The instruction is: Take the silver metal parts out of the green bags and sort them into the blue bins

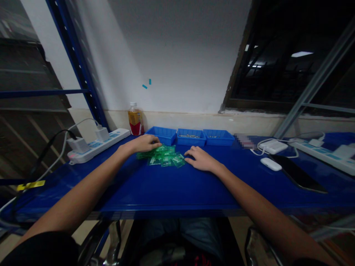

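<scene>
A heap of small green, see-through plastic bags [166,157] lies on the blue table [166,188]. My left hand [145,143] rests over the heap's upper left part, its fingers loosely bent and apart, with no bag visibly gripped. Just right of the heap, my right hand [201,159] lies with palm down near the tabletop. Its thumb and fingers are parted around nothing, and the fingertips come close to the bags' right edge. Behind the heap stand three blue bins: a left bin [163,135], a middle bin [191,142] and a right bin [219,141]. Small pieces show in the middle and right bins.
A drink bottle [135,120] stands left of the bins by the wall. A white power strip [100,146] with plugs lies at the left. On the right are a black phone [298,173], a white earbud case [271,164], cables and another power strip [327,155].
</scene>
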A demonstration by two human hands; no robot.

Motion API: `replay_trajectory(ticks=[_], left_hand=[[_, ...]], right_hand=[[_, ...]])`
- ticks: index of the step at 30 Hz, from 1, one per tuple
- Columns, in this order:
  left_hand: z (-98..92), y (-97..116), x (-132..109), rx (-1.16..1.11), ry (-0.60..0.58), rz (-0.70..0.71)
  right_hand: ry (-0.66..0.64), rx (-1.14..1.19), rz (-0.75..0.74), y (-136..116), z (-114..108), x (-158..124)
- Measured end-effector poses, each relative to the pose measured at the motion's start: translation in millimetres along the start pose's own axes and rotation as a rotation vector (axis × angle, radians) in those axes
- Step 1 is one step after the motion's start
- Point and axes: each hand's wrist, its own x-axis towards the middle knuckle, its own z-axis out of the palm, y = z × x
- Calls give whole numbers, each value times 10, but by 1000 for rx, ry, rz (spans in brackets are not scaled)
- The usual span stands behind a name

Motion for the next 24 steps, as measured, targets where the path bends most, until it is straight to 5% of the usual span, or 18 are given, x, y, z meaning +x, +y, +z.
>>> replay_trajectory(ticks=[6, 11, 18, 24], left_hand=[[54, 32, -4, -27, 8, 57], [-72, 157, -26, -185, 214, -2], [57, 540, 5, -801, 448, -101], [27, 594, -49, -1018, 361, -97]], right_hand=[[5, 5, 6, -3, 5, -9], [75, 77, -5, -14, -2, -9], [366, 719, 73, -452, -34, 319], [523, 993, 115, -594, 90, 606]])
